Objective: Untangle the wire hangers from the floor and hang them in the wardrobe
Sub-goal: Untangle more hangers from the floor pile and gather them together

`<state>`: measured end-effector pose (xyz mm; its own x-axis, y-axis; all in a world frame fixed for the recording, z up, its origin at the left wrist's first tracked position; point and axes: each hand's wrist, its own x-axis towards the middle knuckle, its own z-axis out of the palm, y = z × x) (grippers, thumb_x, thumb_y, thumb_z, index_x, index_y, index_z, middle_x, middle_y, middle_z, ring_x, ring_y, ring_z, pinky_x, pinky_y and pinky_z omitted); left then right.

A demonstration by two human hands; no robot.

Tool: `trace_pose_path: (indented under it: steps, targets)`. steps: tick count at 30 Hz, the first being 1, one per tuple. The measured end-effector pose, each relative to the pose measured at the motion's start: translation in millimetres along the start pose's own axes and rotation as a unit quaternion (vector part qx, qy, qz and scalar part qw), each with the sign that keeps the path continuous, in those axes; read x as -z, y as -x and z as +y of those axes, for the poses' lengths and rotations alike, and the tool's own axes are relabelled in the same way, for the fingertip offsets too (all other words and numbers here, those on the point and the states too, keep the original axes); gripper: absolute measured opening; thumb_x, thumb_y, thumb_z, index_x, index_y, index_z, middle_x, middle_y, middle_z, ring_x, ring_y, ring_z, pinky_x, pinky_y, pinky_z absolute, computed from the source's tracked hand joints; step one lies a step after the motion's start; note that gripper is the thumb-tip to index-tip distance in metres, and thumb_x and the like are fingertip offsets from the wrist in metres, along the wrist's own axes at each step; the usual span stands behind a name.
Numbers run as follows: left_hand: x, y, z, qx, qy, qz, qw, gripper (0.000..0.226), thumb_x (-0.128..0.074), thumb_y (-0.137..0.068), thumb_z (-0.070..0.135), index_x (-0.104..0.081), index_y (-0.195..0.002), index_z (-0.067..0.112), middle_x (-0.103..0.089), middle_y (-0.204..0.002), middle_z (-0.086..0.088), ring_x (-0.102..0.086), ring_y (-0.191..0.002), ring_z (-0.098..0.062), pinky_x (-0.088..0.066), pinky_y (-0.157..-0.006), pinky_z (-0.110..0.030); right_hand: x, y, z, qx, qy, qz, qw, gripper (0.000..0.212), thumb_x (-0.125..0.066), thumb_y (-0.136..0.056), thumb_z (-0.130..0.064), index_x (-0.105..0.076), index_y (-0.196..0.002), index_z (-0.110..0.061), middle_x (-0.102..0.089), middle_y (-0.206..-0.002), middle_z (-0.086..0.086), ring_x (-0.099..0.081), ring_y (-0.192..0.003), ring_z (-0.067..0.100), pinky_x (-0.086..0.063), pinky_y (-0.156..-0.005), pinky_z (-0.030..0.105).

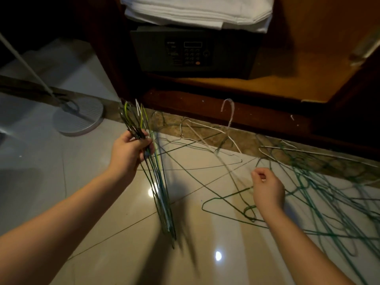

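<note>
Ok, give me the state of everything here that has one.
left hand, grips hanger bundle
hanger bundle, gathered, held near the hooks
right hand, curled; grip unclear
floor hangers, tangled
wardrobe, open
safe, door closed
towels, folded on safe

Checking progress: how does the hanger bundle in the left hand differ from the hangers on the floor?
The bundle is gathered and aligned, gripped by the left hand; the floor hangers lie spread and interlocked. The bundle stands steeply, hooks up; the floor hangers lie mostly flat. Both are wire.
</note>
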<state>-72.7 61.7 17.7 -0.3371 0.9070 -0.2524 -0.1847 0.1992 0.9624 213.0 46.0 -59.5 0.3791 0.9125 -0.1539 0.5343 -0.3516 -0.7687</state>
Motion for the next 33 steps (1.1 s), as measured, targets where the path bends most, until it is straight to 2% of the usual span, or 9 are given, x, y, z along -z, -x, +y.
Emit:
trace_pose_path:
  steps: [4,10,16,20,22,25,29,31,33]
  targets:
    - [-28,17,-7,0.012,-0.018,-0.034,0.999,0.020,-0.048,-0.089,-0.007,-0.054,-0.092,0.012,-0.056,-0.080,-0.007,-0.059,-0.071,-0.017,-0.052,-0.075,-0.031,-1,19,-16,-0.036,-0.090,-0.016,0.995,0.008,-0.055,-0.092,-0.019,-0.058,-0.086,-0.015,-0.056,-0.077,-0.001,-0.051,-0.074,0.020,-0.036,-0.059,0.027]
    - [-62,44,-2,-0.010,-0.022,-0.067,0.997,0.020,-0.054,-0.086,-0.004,-0.055,-0.091,0.015,-0.056,-0.088,-0.008,-0.057,-0.084,-0.024,-0.050,-0.068,-0.026,-9,65,-45,-0.068,-0.197,-0.075,0.975,0.016,-0.058,-0.088,-0.018,-0.058,-0.073,-0.020,-0.058,-0.071,-0.001,-0.051,-0.068,0.016,-0.039,-0.063,0.028]
    - [-81,55,19,-0.058,-0.023,-0.057,0.996,0.015,-0.064,-0.083,0.008,-0.057,-0.090,0.019,-0.062,-0.085,-0.004,-0.060,-0.084,-0.023,-0.050,-0.077,-0.037,2,99,-70,-0.035,-0.224,-0.110,0.968,0.015,-0.058,-0.089,-0.017,-0.060,-0.073,-0.017,-0.055,-0.066,-0.001,-0.047,-0.063,0.014,-0.037,-0.057,0.027]
    - [-81,53,25,-0.075,-0.021,-0.044,0.996,0.017,-0.065,-0.082,0.005,-0.057,-0.089,0.018,-0.063,-0.081,0.000,-0.061,-0.081,-0.021,-0.051,-0.083,-0.042,6,100,-73,-0.020,-0.223,-0.124,0.967,0.013,-0.058,-0.089,-0.019,-0.061,-0.076,-0.015,-0.049,-0.061,-0.003,-0.044,-0.060,0.014,-0.037,-0.058,0.030]
    - [-81,50,24,-0.067,0.001,-0.034,0.997,0.022,-0.064,-0.082,0.001,-0.055,-0.096,0.016,-0.062,-0.083,-0.002,-0.062,-0.078,-0.020,-0.054,-0.077,-0.037,6,99,-71,-0.012,-0.220,-0.137,0.966,0.016,-0.058,-0.089,-0.017,-0.061,-0.074,-0.017,-0.051,-0.061,-0.003,-0.046,-0.061,0.014,-0.040,-0.060,0.031]
    - [-80,37,18,-0.026,0.030,-0.019,0.999,0.046,-0.063,-0.082,-0.004,-0.044,-0.118,0.017,-0.060,-0.096,-0.008,-0.062,-0.081,-0.021,-0.055,-0.064,-0.027,0,92,-66,-0.010,-0.225,-0.158,0.961,0.022,-0.059,-0.087,-0.012,-0.058,-0.067,-0.021,-0.052,-0.062,-0.004,-0.048,-0.061,0.012,-0.039,-0.058,0.027]
    - [-84,19,2,0.015,-0.024,-0.033,0.999,0.053,-0.063,-0.081,-0.004,-0.045,-0.129,0.008,-0.059,-0.109,-0.017,-0.061,-0.082,-0.021,-0.052,-0.059,-0.024,-14,81,-54,-0.004,-0.241,-0.184,0.953,0.022,-0.061,-0.086,-0.008,-0.059,-0.069,-0.021,-0.056,-0.069,0.001,-0.052,-0.069,0.014,-0.043,-0.065,0.024]
    - [-85,15,-5,0.023,-0.036,-0.027,0.999,0.044,-0.059,-0.083,-0.007,-0.050,-0.124,0.005,-0.060,-0.102,-0.015,-0.061,-0.081,-0.022,-0.053,-0.063,-0.026,-19,78,-50,-0.007,-0.250,-0.205,0.946,0.020,-0.059,-0.087,-0.006,-0.058,-0.072,-0.019,-0.056,-0.071,0.000,-0.052,-0.070,0.012,-0.044,-0.063,0.017]
    - [-88,12,-7,0.023,-0.048,-0.025,0.998,0.033,-0.055,-0.084,-0.009,-0.055,-0.110,0.010,-0.061,-0.096,-0.014,-0.062,-0.083,-0.025,-0.053,-0.067,-0.029,-22,74,-48,-0.015,-0.262,-0.228,0.938,0.016,-0.058,-0.088,-0.006,-0.059,-0.077,-0.017,-0.058,-0.074,-0.001,-0.055,-0.073,0.012,-0.046,-0.067,0.019]
